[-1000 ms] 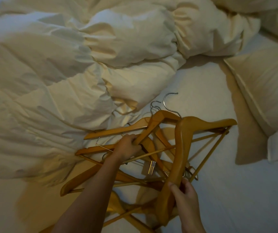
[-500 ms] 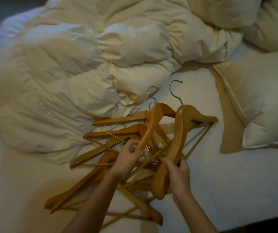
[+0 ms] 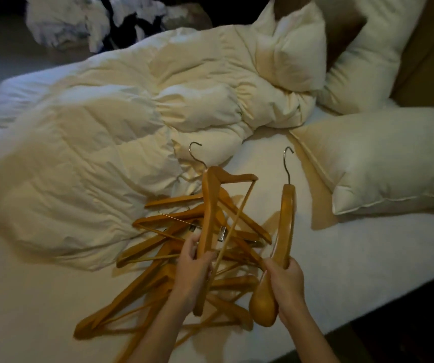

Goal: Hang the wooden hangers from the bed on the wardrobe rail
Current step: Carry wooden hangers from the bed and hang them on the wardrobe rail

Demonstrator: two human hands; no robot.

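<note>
Scene: a pile of wooden hangers (image 3: 174,247) is seen tangled on the white sheet of the bed (image 3: 354,258), just beside a crumpled duvet (image 3: 100,142); pillows (image 3: 394,158) lie to the right
Left hand (image 3: 193,271): closed around the lower arm of a barred hanger (image 3: 210,205), which is held tilted up off the pile, its metal hook (image 3: 196,153) pointing away
Right hand (image 3: 286,281): clenched on one arm of a broad hanger (image 3: 285,231) — lifted apart from the pile, seen nearly edge-on; its hook (image 3: 288,163) is uppermost
Wardrobe rail: not in view; nothing is judged hung yet
Handling: the hangers are judged stiff, light and smooth-lacquered, so slipping is likely under a loose grip; hooks and bars are apt to snag on one another
Where to hold: the neck below the hook is judged best — the hook is then left free for the rail; several could be gathered by their hooks at once
</note>
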